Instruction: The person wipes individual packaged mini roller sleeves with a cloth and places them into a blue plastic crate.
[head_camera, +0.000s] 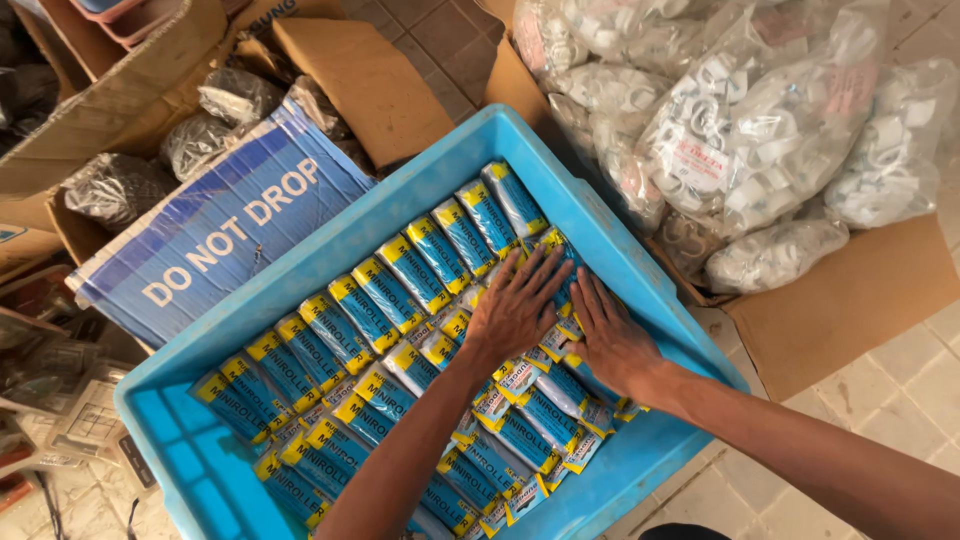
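Observation:
A blue plastic crate (450, 160) holds rows of small blue-and-yellow packets (360, 315), laid side by side at a slant. My left hand (518, 308) lies flat on the packets near the crate's middle, fingers spread and pointing toward the far corner. My right hand (612, 338) rests flat just beside it, on packets along the crate's right wall. The two hands nearly touch. Neither hand grips anything. Packets under the palms are hidden.
An open cardboard box (850, 290) at the right holds clear bags of white plastic clips (740, 130). A blue printed carton (220, 230) and cardboard boxes with dark bags (200, 140) stand at the left. Tiled floor (900, 400) shows at the lower right.

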